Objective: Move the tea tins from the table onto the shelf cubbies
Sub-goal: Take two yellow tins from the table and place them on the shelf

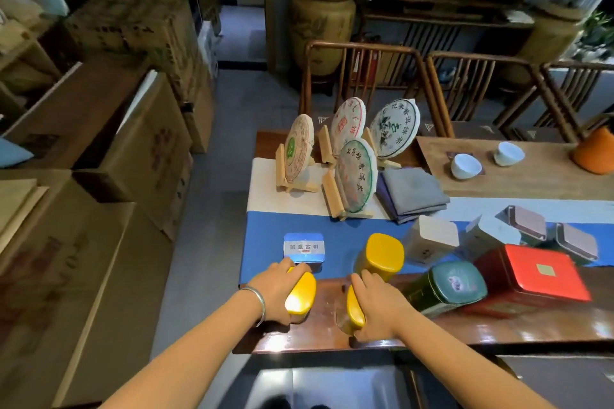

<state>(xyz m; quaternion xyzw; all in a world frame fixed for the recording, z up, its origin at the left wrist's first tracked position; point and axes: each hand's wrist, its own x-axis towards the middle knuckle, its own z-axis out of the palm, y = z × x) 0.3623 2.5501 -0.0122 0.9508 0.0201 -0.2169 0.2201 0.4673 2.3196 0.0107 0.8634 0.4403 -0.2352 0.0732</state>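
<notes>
Table (465, 325): yellow tins (300, 292) in hands (275, 292)

Tea cakes (357, 156) behind tins (378, 256) — cups (465, 167) right, boxes (99, 149) left.

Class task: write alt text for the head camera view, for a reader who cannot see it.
A person's left hand and right hand each grip a yellow tea tin at the near edge of a wooden table. A third yellow tin, a blue tin, a green tin and a red tin wait nearby, with wrapped tea cakes on stands behind.
</notes>
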